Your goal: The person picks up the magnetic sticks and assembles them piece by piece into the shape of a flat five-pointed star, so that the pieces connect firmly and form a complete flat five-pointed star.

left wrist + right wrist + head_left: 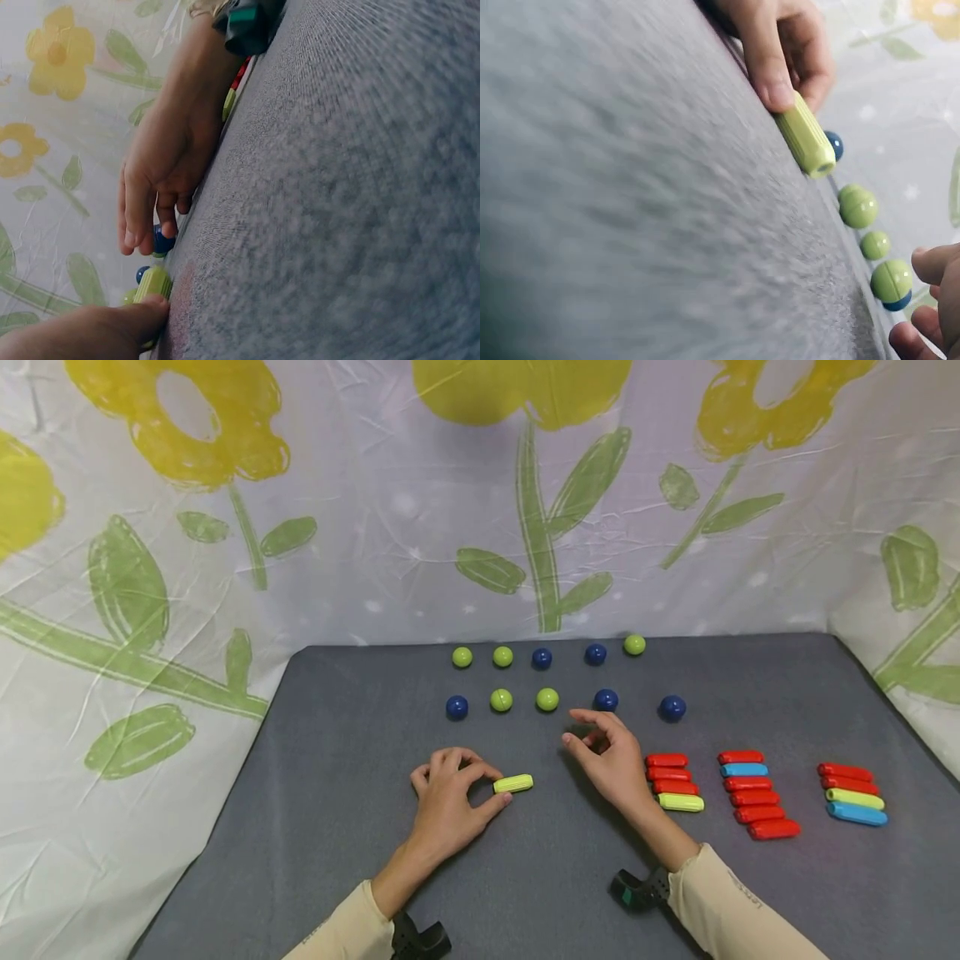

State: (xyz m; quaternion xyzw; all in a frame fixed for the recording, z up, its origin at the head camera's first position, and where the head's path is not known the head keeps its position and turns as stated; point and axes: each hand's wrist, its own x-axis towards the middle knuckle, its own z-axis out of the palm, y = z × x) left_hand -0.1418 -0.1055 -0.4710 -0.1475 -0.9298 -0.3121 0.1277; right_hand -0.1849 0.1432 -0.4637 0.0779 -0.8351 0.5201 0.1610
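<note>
Left hand [448, 802] pinches a yellow-green stick [517, 783] between thumb and fingers, low at the grey table [360, 860]! Right hand [613, 762] hovers free, fingers loosely bent, near a blue ball [605, 699]. Sleeve [738, 906] lettering: too small to read.

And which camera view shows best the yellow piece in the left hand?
The right wrist view: the yellow piece appears large, its ribbed side and one end visible. The head view shows it small; the left wrist view, partly covered by the left hand.
</note>
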